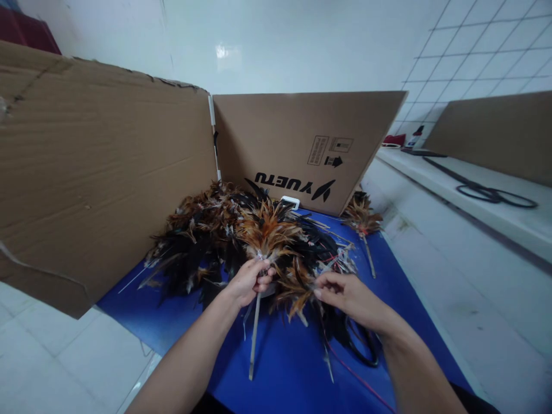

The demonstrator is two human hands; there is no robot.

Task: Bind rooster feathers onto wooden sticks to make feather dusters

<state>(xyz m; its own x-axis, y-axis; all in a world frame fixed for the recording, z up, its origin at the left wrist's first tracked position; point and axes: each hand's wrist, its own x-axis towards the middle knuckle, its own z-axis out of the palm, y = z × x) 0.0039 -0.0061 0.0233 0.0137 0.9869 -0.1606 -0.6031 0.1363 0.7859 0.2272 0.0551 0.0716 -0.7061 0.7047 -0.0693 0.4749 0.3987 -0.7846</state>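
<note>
Clamping a stick [255,339], the fingers of the left hand [250,283] sit just below its feather head [268,231], seemingly part-built; the right hand's [347,296] fingers pinch a tuft [296,283]. Beyond them lies one feathered stick [363,223], apparently done; heaped feathers [196,241] beyond the left look unused.

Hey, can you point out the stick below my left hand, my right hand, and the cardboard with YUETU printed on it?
Stick [255,339]: head view, on its bare length below the left hand [253,280].
Right hand [347,294]: head view, on the middle of the hand.
Cardboard [267,135]: head view, on a plain brown part of its face.
</note>
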